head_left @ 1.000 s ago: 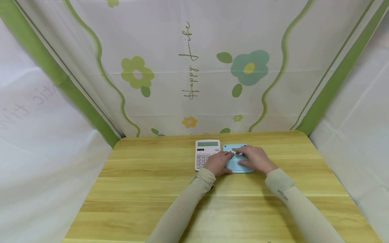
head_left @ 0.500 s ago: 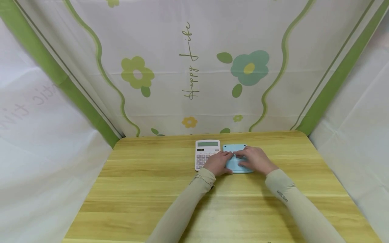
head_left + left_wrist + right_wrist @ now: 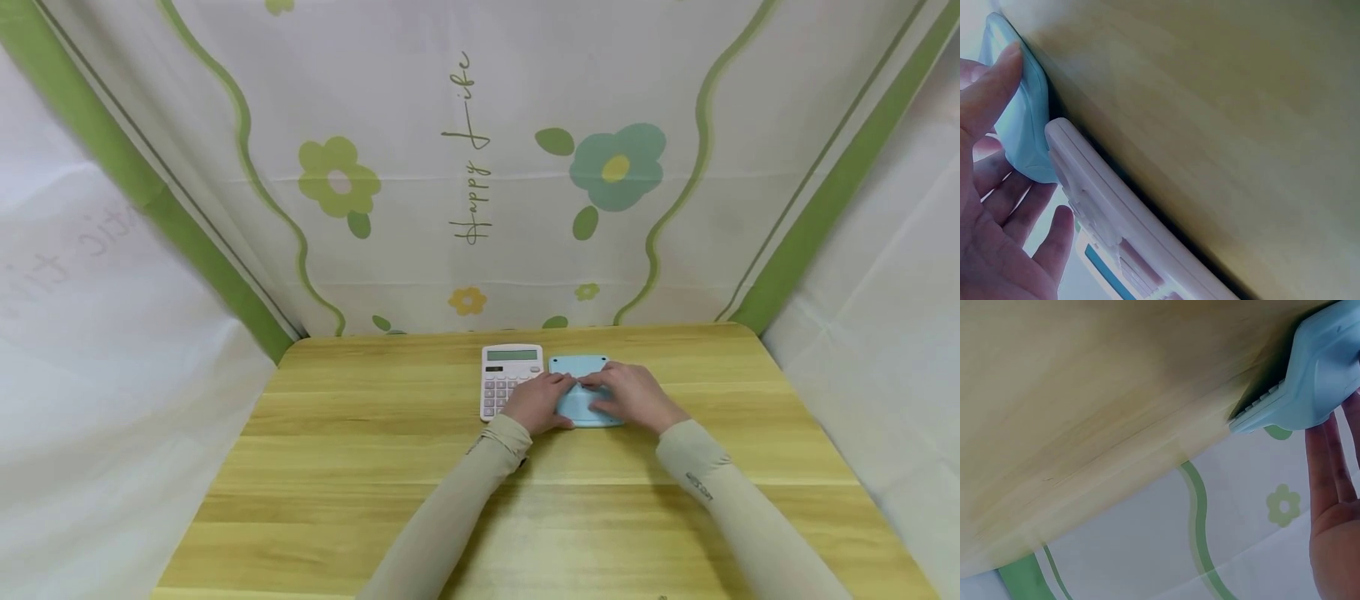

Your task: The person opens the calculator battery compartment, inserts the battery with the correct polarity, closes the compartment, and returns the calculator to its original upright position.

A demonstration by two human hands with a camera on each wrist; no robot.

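Observation:
A light blue calculator (image 3: 577,365) lies face down, its back and dark corner dots showing. Keys peek out along its underside edge (image 3: 1263,406) in the right wrist view. My left hand (image 3: 537,404) holds its left side, thumb (image 3: 1011,59) at the near edge and fingers over the back. From the other side, my right hand (image 3: 637,396) touches the middle of the back with its fingertips, which almost meet the left ones. Just left lies a pale pink calculator (image 3: 516,367), face up, its lower right part hidden by my left hand.
Both calculators are near the far edge of a wooden table (image 3: 360,483). A white curtain (image 3: 405,108) with flowers and green bands rises behind it, and white cloth (image 3: 90,400) hangs at both sides.
My right index finger has drawn down and in from the upper part of the blue calculator's back toward the left fingertips. My left hand and the pink calculator have stayed put.

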